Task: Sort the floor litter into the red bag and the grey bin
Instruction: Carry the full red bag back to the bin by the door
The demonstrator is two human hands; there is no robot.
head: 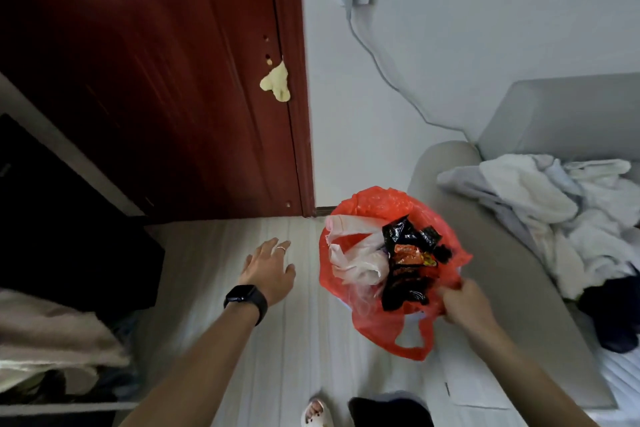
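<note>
Pale plank floor (pixel 270 340); R hand (pixel 464 302) pinches crinkly red bag (pixel 377 201).

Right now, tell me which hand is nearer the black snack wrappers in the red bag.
Right. The right hand grips the rim of the red bag, beside the black snack wrappers. The left hand is spread open over the floor, left of the bag, apart from it.
</note>
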